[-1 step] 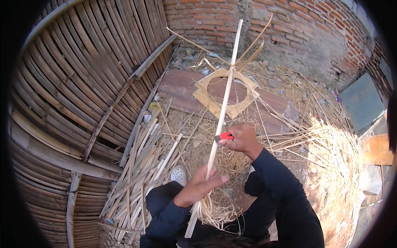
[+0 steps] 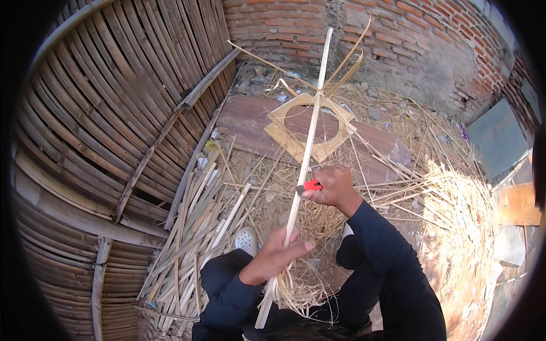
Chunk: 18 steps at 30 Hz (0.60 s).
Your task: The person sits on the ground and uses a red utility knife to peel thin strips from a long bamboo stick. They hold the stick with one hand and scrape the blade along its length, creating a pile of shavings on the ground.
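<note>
A long pale bamboo strip [image 2: 310, 136] slants up and away from my lap toward the wall. My left hand [image 2: 277, 256] is closed around its near part, thumb pointing right. Farther along, my right hand [image 2: 335, 186] grips a red and black cutter knife [image 2: 313, 185], its dark end against the strip; the blade itself is hidden. Several thin peeled strips [image 2: 346, 65] fan out near the strip's far part. Beneath that part lies a square tan board with a round hole [image 2: 278, 136]. Curled shavings [image 2: 307, 295] bunch at the strip's near end.
Cut bamboo slats [image 2: 187, 238] are heaped at left beside a bamboo slat wall [image 2: 114, 113]. A brown plank [image 2: 242, 122] lies under the holed board. Behind stands a brick wall [image 2: 398, 42]. Shavings litter the ground, and a grey-green panel [image 2: 497, 142] leans at right.
</note>
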Available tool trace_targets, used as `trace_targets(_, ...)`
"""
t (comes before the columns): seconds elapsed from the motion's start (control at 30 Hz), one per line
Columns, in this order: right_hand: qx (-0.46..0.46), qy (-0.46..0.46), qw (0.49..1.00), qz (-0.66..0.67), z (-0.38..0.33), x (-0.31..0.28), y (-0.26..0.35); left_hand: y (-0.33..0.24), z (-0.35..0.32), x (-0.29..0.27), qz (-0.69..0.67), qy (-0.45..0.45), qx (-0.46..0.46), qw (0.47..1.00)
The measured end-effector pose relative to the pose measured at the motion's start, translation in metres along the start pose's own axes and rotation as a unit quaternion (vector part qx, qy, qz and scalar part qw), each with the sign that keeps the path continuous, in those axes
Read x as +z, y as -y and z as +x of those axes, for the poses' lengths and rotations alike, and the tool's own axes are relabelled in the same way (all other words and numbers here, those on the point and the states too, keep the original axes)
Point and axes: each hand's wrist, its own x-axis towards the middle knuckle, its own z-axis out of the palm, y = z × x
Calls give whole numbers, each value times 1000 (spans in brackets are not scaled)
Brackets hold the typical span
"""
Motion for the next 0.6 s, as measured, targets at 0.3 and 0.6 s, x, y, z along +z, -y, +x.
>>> trace_targets(0.3,181,-60,978,-87,4,-11,-71,6,-8,15,-7,71,-26,997)
trace_targets(0.6,336,-88,934,-85,-23,0,-153,28,1,18,54,97,-58,992)
